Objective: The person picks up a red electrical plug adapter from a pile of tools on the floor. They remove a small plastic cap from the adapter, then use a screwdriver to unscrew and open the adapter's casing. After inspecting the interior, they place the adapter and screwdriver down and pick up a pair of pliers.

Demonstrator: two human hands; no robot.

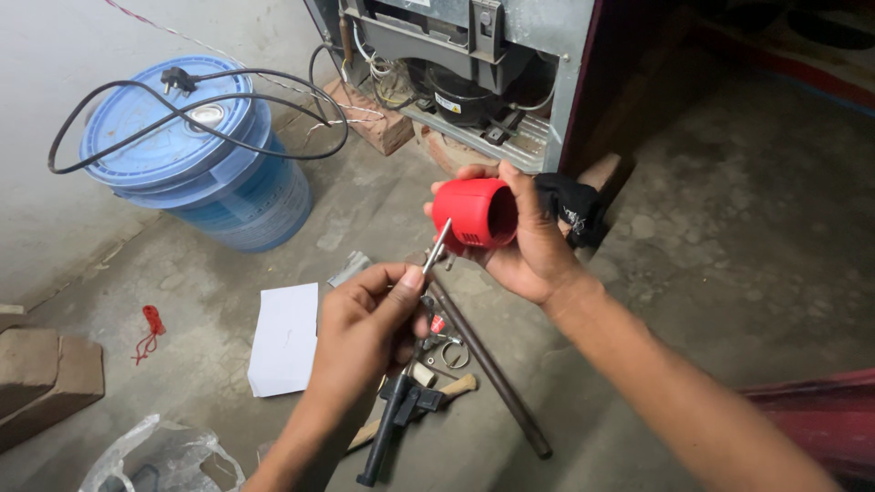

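My right hand (529, 251) grips a red plastic cap-shaped part (476, 212) and holds it up above the concrete floor. My left hand (365, 323) pinches a thin metal tool (437, 248) between thumb and fingers, its tip touching the lower left edge of the red part. Below my hands lie a dark metal rod (492, 372), a black tool (394, 424), a wooden handle (453, 389) and small metal rings (454, 353).
A blue drum (196, 155) with a black power cord (182, 87) draped over its lid stands at the left. The open back of a refrigerator (465, 87) with its compressor rests on bricks behind. White paper (285, 337), red string (150, 330), bricks (41, 378) and a plastic bag (159, 456) lie around.
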